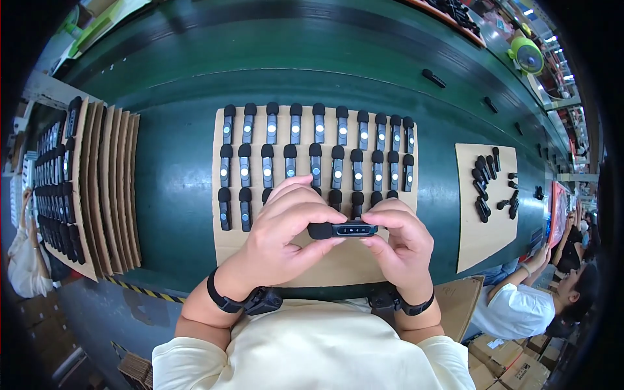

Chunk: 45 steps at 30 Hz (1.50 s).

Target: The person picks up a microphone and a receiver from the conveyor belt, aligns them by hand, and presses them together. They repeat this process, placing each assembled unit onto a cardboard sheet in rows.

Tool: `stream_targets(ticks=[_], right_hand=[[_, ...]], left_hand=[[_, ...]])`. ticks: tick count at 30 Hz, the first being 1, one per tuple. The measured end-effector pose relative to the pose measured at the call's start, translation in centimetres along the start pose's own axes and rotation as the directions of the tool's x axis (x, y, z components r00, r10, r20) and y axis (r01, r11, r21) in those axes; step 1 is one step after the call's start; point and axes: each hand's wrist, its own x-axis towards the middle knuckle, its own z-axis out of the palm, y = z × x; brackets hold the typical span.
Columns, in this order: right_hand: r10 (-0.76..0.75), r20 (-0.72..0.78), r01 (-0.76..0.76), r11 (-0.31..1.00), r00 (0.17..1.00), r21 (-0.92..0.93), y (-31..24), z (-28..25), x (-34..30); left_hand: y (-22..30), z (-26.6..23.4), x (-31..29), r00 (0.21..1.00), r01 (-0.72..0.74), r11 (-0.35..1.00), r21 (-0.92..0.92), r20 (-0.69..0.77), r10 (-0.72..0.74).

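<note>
Fingers (305, 218) of the left hand (279, 240) are curling closed around the foam-capped end of a small black clip-on microphone (344, 229); thumb is pressing from below. Right hand (403, 244) is pinching the opposite end, its fingers closed on the body. The microphone is lying level between both hands, side with small lit dots facing up, held just above the near edge of a cardboard sheet (325, 263).

Both wrists are wearing black bands (224, 300).

On the cardboard sheet, more microphones of the same kind (315, 146) are lying in three rows, foam caps pointing far, each showing a lit spot. The near row is partly hidden behind the hands.

The sheet is resting on a green table (175, 195), which is running left to right like a conveyor line.

Left: a stack of cardboard sheets (107, 188) is standing on edge, with loaded microphones facing further left.

Right: a second cardboard sheet (478, 240) is carrying a loose cluster of black microphones (487, 179) at its far end.

Far right, near side: another person in a white shirt (513, 309) is reaching toward the table.

Far right corner: a green fan (526, 55).
</note>
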Motion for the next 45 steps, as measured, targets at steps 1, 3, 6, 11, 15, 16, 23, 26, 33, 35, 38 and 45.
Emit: stream_targets(ticks=[1,3,6,11,15,16,23,26,33,35,38,45], right_hand=[[0.0,-0.001,0.0,1.0,1.0,0.0,-0.1,0.1,0.0],[0.05,-0.024,-0.049,0.997,0.998,0.054,-0.3,0.3,0.1],[0.067,-0.032,-0.064,0.995,0.997,0.082,0.0,0.4,0.0],[-0.043,-0.027,0.043,0.999,0.999,-0.005,0.0,0.5,0.3],[-0.18,0.028,0.182,0.961,0.983,-0.208,-1.2,0.5,1.2],[-0.221,0.062,0.23,0.931,0.973,-0.283,-1.4,0.5,1.2],[-0.172,0.007,0.161,0.909,0.985,-0.384,-0.8,-2.0,-0.3],[-0.127,-0.03,0.099,0.882,0.991,-0.462,0.0,-4.3,-1.6],[-0.091,0.052,0.1,0.694,0.995,-0.713,2.2,-7.3,-5.0],[-0.044,0.136,0.131,0.655,0.99,-0.744,2.3,-7.1,-5.9],[-0.022,0.177,0.15,0.634,0.984,-0.759,2.9,-7.1,-6.4],[-0.047,0.143,0.142,0.608,0.989,-0.781,4.0,-7.2,-5.6]], left_hand=[[0.0,0.0,0.0,1.0,-0.008,1.0,0.007,0.004,0.008],[0.0,-0.2,0.0,1.0,-0.022,0.999,0.027,0.018,0.022],[0.1,-0.2,0.1,0.998,-0.051,0.997,0.064,0.045,0.049],[0.3,0.2,0.2,0.998,-0.06,0.993,0.1,0.021,0.058],[0.1,0.7,0.1,0.998,-0.065,0.989,0.133,0.011,0.064],[0.1,0.9,0.2,0.999,-0.052,0.989,0.138,0.011,0.051],[0.3,1.0,0.2,1.0,-0.02,0.989,0.147,0.015,0.018],[0.2,0.9,0.1,1.0,-0.005,0.988,0.156,0.012,0.004],[0.3,1.0,0.2,1.0,0.021,0.986,0.168,0.009,-0.023],[0.3,0.9,0.2,0.999,0.03,0.987,0.16,0.019,-0.033],[0.2,1.0,0.2,0.998,0.049,0.987,0.15,0.039,-0.056],[0.1,1.1,0.1,0.997,0.067,0.987,0.146,0.036,-0.073]])
